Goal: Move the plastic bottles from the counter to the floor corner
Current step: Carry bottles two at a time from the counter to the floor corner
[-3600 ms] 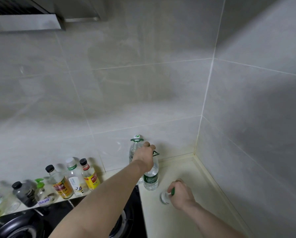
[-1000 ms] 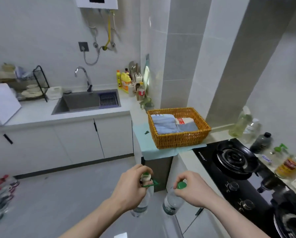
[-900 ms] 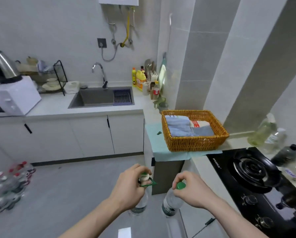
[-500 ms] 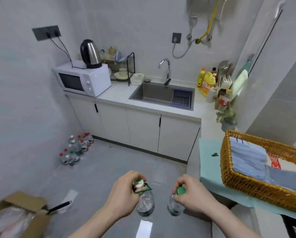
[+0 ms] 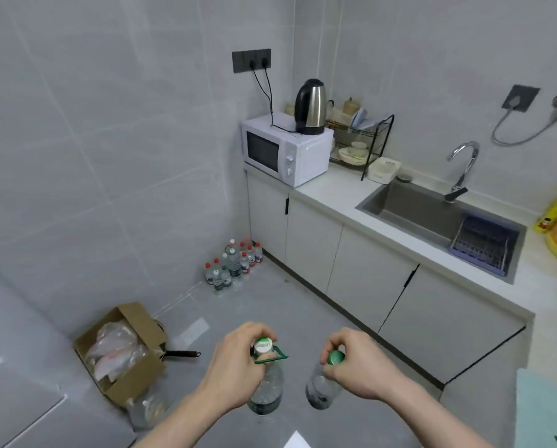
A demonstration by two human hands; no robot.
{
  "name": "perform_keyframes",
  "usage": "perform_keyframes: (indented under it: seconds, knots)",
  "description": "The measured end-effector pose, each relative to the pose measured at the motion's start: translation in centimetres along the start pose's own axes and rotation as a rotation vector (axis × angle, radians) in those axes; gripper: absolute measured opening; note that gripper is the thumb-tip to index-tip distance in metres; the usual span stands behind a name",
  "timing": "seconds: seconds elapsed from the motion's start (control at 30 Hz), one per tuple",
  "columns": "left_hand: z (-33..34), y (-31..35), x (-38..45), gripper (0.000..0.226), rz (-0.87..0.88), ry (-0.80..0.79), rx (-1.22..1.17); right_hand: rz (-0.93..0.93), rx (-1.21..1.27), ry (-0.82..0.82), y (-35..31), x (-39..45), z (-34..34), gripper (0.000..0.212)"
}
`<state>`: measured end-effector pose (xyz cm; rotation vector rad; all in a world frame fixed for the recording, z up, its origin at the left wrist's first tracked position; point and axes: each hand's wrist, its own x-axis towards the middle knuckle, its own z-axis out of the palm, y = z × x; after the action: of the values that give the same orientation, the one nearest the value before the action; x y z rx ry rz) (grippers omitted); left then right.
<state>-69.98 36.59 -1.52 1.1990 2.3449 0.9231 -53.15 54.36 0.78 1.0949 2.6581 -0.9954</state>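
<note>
The left hand (image 5: 235,367) pinches the neck of a clear water bottle (image 5: 265,388) with a green carry loop. The right hand (image 5: 356,363) pinches a green-capped bottle (image 5: 320,386). Both hang above the floor (image 5: 270,308), well apart from the bottles in the corner (image 5: 233,265).

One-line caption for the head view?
Left hand and right hand carry clear plastic bottles toward red-capped bottles in floor corner.

Two clear bottles (image 5: 265,388) (image 5: 320,384) hanging, seemingly empty

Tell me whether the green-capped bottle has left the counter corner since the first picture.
Yes. The green-capped bottle now hangs from the right hand above the floor.
</note>
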Motion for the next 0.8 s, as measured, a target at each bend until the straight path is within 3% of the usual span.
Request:
perform_keyframes:
  seconds: [0.37, 0.8]
  knots:
    - [-7.3, -10.5, 8.7, 0.024, -0.133, 0.108, -0.007, -0.086, -0.038, -0.078, -10.4, 14.9, 1.5, 0.009]
    - [-11.7, -19.3, 21.7, 0.033, -0.357, 0.175, -0.001, -0.159, -0.022, -0.250, -15.7, 34.4, 2.7, 0.005]
